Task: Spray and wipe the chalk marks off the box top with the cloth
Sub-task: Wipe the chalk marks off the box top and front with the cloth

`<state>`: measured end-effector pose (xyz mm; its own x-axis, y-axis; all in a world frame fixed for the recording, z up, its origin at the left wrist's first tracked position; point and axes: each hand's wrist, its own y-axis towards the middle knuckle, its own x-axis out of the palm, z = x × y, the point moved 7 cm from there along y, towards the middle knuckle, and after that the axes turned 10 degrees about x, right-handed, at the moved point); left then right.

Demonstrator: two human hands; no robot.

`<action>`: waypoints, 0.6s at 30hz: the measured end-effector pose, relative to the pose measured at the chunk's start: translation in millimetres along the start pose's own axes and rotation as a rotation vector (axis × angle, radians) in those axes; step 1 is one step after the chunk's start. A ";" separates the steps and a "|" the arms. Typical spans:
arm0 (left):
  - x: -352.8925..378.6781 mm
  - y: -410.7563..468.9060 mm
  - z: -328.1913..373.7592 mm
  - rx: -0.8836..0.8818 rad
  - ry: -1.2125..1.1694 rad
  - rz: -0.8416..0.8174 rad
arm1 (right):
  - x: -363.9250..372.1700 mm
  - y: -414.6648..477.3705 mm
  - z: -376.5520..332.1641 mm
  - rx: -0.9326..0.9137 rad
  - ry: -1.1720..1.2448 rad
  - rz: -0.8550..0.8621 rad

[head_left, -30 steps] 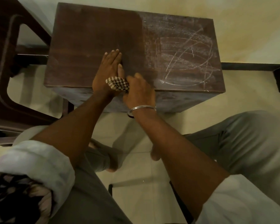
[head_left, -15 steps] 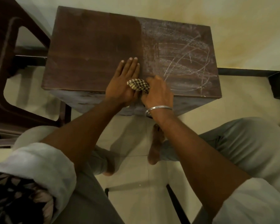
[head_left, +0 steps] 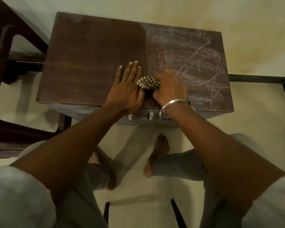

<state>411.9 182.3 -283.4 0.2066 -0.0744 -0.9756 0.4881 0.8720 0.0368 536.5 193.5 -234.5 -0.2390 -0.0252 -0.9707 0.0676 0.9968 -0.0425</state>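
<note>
A dark brown wooden box [head_left: 89, 66] stands in front of me on the floor. Its left half is wiped bare; white chalk marks [head_left: 199, 69] loop across the right half. My right hand [head_left: 169, 88], with a metal bangle on the wrist, is shut on a bunched checked cloth [head_left: 148, 82] and presses it on the top near the front edge, at the border of the chalked area. My left hand [head_left: 127, 89] lies flat on the box, fingers spread, touching the cloth's left side. No spray bottle is visible.
A dark wooden chair [head_left: 5, 79] stands at the left, close to the box. A dark metal frame bar [head_left: 260, 79] runs along the right behind the box. My knees and bare feet [head_left: 158, 153] are on the tiled floor below.
Both hands with the cloth have shifted right along the front of the box top, toward the chalked half. The view has also drifted slightly.
</note>
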 end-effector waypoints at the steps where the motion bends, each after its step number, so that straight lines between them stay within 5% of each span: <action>1: 0.0 3.8 -1.8 -0.001 -0.003 0.006 | -0.9 14.1 -2.9 0.011 0.003 0.010; 18: -3.6 44.7 -26.1 -0.085 -0.043 0.075 | 3.5 80.9 -13.6 -0.049 0.018 0.073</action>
<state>410.9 234.1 -283.8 0.2770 -0.0261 -0.9605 0.3967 0.9136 0.0896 527.9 275.1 -238.1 -0.2526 0.0489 -0.9663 0.0385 0.9984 0.0405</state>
